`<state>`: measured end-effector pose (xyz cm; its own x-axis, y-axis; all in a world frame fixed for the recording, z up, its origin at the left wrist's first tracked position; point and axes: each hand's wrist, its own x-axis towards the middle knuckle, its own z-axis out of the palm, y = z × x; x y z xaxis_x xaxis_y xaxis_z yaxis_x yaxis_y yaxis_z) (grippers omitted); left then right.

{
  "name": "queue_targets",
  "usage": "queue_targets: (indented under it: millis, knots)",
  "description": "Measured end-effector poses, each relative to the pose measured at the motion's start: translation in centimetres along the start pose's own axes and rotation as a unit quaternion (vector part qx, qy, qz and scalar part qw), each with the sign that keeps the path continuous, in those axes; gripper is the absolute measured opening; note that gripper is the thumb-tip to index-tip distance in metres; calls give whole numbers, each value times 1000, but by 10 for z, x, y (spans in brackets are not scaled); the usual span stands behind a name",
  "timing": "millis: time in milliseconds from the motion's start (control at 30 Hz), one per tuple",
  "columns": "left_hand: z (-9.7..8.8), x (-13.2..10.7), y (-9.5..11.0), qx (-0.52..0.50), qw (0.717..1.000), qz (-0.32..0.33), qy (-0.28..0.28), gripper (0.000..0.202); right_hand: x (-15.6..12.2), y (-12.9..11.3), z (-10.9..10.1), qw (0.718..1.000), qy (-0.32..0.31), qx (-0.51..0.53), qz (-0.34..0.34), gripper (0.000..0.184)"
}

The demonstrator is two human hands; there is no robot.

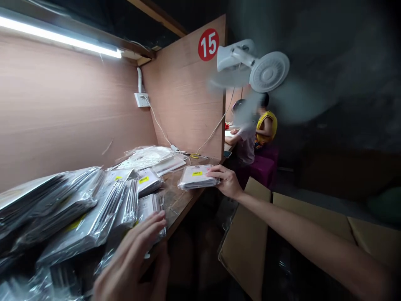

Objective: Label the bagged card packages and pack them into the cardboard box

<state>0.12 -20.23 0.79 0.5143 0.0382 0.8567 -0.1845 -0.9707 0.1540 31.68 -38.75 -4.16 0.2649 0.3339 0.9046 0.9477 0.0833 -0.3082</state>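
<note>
Near the table's right edge lies a small stack of flat packs in clear plastic (194, 177), a yellow barcode label on top. My right hand (226, 180) grips its right side, fingers over the top; the thumb is hidden. My left hand (133, 255) is in the lower foreground, fingers stretched out, beside another small stack of plastic-wrapped packs (149, 205). Whether its fingertips touch that stack I cannot tell. To the left, larger plastic-wrapped packs (103, 209) lean in a slanted pile, and one more labelled pack (148, 180) lies behind.
Clear plastic bags (147, 156) lie at the back of the table. An open cardboard box (247, 238) stands below on the right. A white fan (269, 72) hangs by the partition (188, 92) marked 15. Two people (249, 142) sit beyond it.
</note>
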Motion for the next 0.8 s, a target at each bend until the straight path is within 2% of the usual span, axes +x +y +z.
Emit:
queue_targets:
  millis: [67,167,267,367,567,800]
  knots:
    - [23,-4,3,5,1000,0,-23,40,-4,-24,-7,1000,7,9,8,25]
    - [44,0,4,-12,999,-40,31,50,-10,-69,-20,999,-1,34,23,37]
    - [53,7,8,-64,995,-51,57,49,-16,-110,-33,996,-11,66,56,49]
    - [55,11,13,-118,988,-62,76,40,-20,-138,-44,991,-16,84,102,54]
    - [62,9,22,-196,975,-83,72,34,-32,-159,-61,984,-19,54,170,51]
    - [75,6,30,-256,960,-106,47,39,-45,-168,-72,983,-24,-21,182,48]
